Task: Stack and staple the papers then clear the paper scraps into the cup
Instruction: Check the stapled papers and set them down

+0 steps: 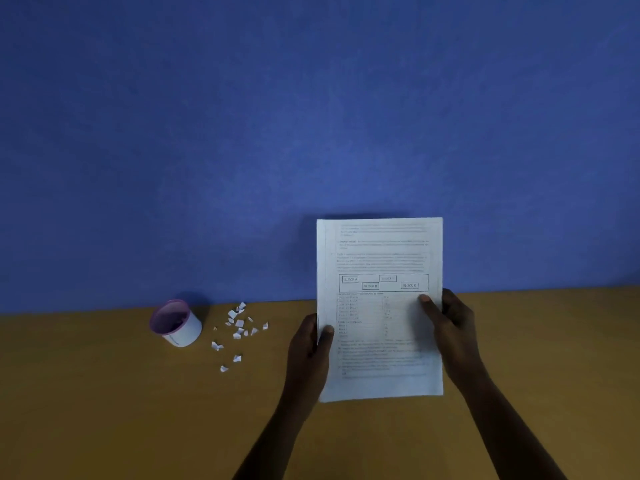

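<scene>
Here the left hand (308,344) and right hand (450,327) grip the papers (380,306) by their side edges, right of centre. Scraps (239,327) lie beside the cup (176,323), lower left.

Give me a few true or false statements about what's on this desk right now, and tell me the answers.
1. The left hand and the right hand both hold the papers. True.
2. The cup sits to the left of the papers. True.
3. All the scraps are inside the cup. False: scraps lie on the table, between the cup and the papers.
4. A stapler lies beside the cup. False: no stapler is in view.
</scene>
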Demonstrator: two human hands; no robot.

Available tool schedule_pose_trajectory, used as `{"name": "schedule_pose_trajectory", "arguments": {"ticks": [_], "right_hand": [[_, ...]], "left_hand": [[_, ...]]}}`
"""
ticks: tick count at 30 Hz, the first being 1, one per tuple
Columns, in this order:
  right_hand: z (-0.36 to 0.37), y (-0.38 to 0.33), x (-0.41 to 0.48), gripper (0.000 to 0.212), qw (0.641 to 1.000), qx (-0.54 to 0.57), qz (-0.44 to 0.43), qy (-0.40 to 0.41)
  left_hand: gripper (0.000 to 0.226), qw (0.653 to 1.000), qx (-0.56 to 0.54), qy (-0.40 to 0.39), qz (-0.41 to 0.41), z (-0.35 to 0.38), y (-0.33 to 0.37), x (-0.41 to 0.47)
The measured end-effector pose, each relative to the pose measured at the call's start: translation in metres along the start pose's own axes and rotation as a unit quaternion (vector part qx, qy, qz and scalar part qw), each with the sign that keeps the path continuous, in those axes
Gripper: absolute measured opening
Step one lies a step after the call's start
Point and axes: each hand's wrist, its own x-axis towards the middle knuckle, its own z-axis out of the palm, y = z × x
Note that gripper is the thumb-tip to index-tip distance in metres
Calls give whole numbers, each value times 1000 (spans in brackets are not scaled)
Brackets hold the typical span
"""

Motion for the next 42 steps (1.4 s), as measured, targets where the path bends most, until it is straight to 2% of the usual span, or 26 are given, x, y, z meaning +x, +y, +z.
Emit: {"name": "schedule_pose_trajectory", "arguments": {"ticks": [4,7,11,15,18,22,24,27,30,34,37,40,42], "right_hand": [[-5,38,5,21,997,-17,69,-15],[-10,74,5,28,992,-70,104,-33],[-14,121,0,29,979,-140,147,-24],[-14,152,-3,28,963,-187,192,-19],[-14,167,-4,32,952,-215,217,-26],[-16,175,0,35,943,-244,227,-19],[-16,179,4,34,938,-257,230,-25],[-12,179,6,33,935,-277,217,-36],[-9,175,7,35,935,-287,205,-49],[-16,176,8,61,918,-314,210,-118],[-28,176,6,86,887,-364,205,-195],[-45,190,2,98,864,-397,133,-278],[-52,198,-2,115,843,-429,67,-318]], "left_hand": [[21,998,-32,13,-55,10,-34,-1],[21,994,-41,17,-104,17,-58,0],[20,990,-10,20,-143,23,-92,3],[21,979,35,-23,-198,21,-126,1],[35,967,108,-67,-219,19,-138,-3],[55,954,191,-124,-194,18,-145,-11],[71,951,200,-140,-187,19,-146,-19],[108,949,228,-167,-143,19,-157,-26],[119,937,269,-190,-115,22,-161,-28],[109,932,305,-164,-104,23,-165,-29],[105,932,313,-155,-96,24,-163,-31],[100,929,323,-152,-95,26,-163,-33],[99,927,326,-152,-101,28,-163,-33]]}}
